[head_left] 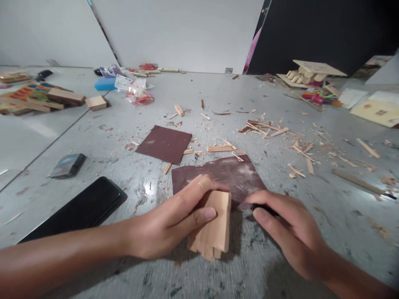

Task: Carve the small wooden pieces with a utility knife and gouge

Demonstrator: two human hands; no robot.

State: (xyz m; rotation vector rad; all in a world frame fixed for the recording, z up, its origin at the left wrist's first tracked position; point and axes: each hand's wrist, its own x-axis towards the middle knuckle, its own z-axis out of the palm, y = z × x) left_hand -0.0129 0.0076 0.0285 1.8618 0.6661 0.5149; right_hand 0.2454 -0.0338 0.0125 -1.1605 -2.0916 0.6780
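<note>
My left hand (174, 220), with a bandage on one finger, is wrapped round a pale wooden block (220, 220) whose near end is splintered and uneven. To its right, my right hand (289, 232) grips a carving knife (264, 207) by its dark handle. The short blade points left toward the block, slightly blurred, with a small gap between them. Beneath and beyond the block lies a sheet of brown sandpaper (233, 174) with pale dust on it. A second, smaller sandpaper sheet (165, 143) lies farther back to the left.
A black phone (77, 207) and a small box (67, 165) lie at left. Wood shavings (268, 128) are scattered about. A wood-handled tool (358, 182) rests at right. Wooden blocks (65, 96), plastic packets (137, 89) and a small wooden model (311, 74) stand farther back.
</note>
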